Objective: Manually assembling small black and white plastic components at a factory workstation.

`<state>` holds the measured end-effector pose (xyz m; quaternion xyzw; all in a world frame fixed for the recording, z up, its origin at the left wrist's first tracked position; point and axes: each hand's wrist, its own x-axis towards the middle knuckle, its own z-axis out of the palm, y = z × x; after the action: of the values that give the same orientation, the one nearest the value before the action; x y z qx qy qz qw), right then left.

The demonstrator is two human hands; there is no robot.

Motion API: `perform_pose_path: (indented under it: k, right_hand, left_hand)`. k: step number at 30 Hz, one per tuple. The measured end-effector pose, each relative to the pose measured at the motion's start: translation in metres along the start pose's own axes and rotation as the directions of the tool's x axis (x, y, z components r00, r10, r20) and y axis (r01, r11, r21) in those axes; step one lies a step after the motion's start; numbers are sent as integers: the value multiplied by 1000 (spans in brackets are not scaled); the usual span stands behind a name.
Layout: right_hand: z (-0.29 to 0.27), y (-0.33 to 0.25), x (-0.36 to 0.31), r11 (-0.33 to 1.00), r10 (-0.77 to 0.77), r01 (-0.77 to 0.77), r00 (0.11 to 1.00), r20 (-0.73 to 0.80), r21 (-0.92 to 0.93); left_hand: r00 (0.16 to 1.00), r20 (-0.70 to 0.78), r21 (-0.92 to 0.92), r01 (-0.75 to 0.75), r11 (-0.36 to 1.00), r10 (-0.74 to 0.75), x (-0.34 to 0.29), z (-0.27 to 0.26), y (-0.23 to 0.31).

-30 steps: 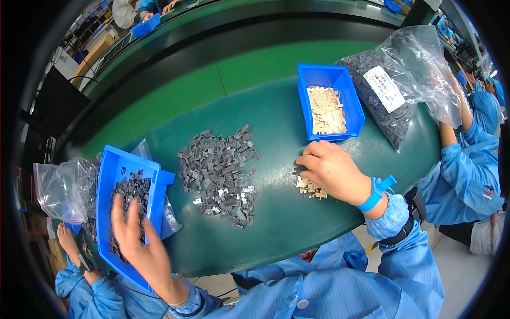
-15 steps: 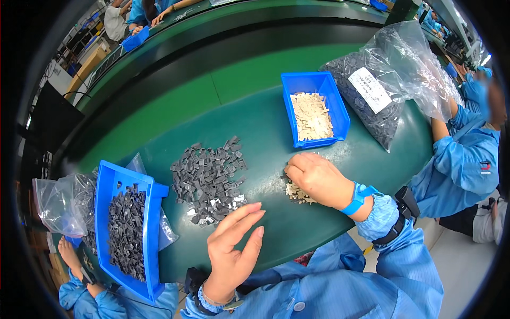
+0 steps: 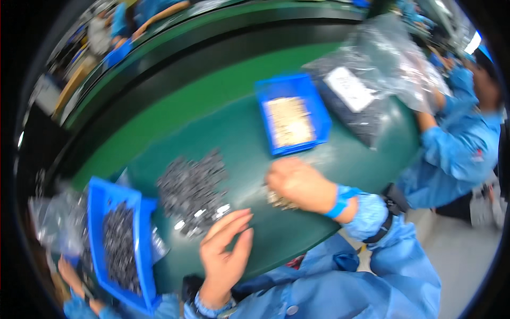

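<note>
My right hand (image 3: 303, 184) is bent down over a small heap of beige pieces (image 3: 280, 201) on the green tabletop. Its fingers are curled together, and whatever lies between them is hidden and blurred. My left hand (image 3: 223, 260) hovers at the near edge of a pile of small dark grey parts (image 3: 192, 186). The thumb and fingers there stand apart, holding nothing. Just beyond my right hand is a blue bin (image 3: 320, 114) partly filled with beige pieces. At the left, a tilted blue bin (image 3: 146, 239) contains more dark grey parts.
A large clear bag (image 3: 358, 122) of dark parts with a white label lies at the far right, near a co-worker's blue sleeve (image 3: 449, 146). Another clear bag (image 3: 58, 223) sits beyond the left bin, near another person's hand (image 3: 70, 275). A raised dark ledge runs along the back.
The whole view has shifted and blurred, with the bins and piles now farther left in the picture. Both hands keep nearly the same pose over the table.
</note>
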<state>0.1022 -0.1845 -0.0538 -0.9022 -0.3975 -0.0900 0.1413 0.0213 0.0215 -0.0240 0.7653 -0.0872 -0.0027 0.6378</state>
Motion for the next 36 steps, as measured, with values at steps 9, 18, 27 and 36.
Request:
perform_pose_path:
  k: [9, 18, 27, 36]
  right_hand:
    - [23, -16, 9, 986, 146, -161, 959, -241, -41]
    - [23, -14, 3, 948, -35, -77, 939, -342, -308]
    - [0, -19, -4, 886, 366, -119, 772, -520, 448]
    - [-1, -63, -3, 164, 655, 55, 741, -150, 985]
  left_hand:
    - [996, -83, 64, -32, 997, 37, -3, 1, 6]
    - [996, -93, 64, -6, 998, 12, 0, 2, -12]
    - [999, 22, -71, 32, 997, -30, 9, 14, -9]
    - [951, 104, -591, 295, 751, -292, 16, 30, -1]
